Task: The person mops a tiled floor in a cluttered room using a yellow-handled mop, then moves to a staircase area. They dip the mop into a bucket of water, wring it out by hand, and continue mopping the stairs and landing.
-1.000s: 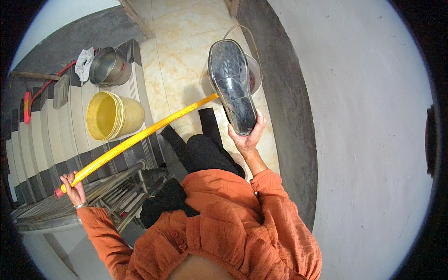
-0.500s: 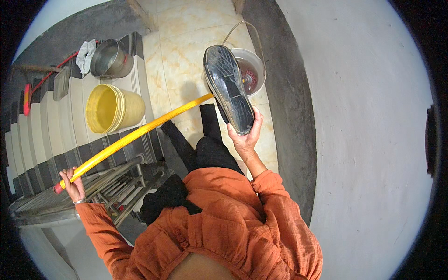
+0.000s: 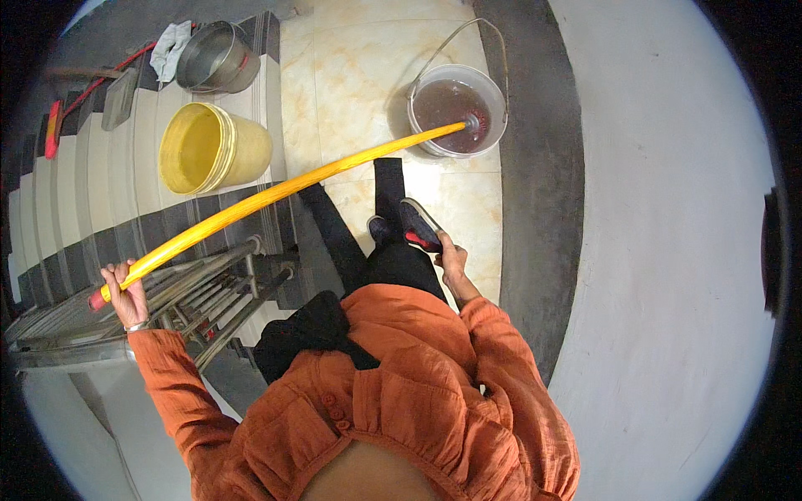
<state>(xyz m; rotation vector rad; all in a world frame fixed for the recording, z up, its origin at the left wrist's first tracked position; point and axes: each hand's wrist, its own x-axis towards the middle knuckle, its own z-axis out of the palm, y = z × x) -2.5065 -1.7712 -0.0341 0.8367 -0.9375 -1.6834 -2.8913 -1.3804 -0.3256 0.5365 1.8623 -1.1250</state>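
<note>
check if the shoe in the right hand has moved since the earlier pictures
Yes: the shoe has moved away from the pale bucket, which it partly covered in view earlier, toward the black trousers.

A buttoned rust-orange blouse (image 3: pixel 426 401) is worn with black trousers (image 3: pixel 401 271) and a silvery bracelet (image 3: pixel 136 326).

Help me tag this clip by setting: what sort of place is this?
Probably an indoor stair landing: striped steps lie at the left beside a metal railing, and marbled floor tiles reach a pale wall with a dark band along its foot.
</note>
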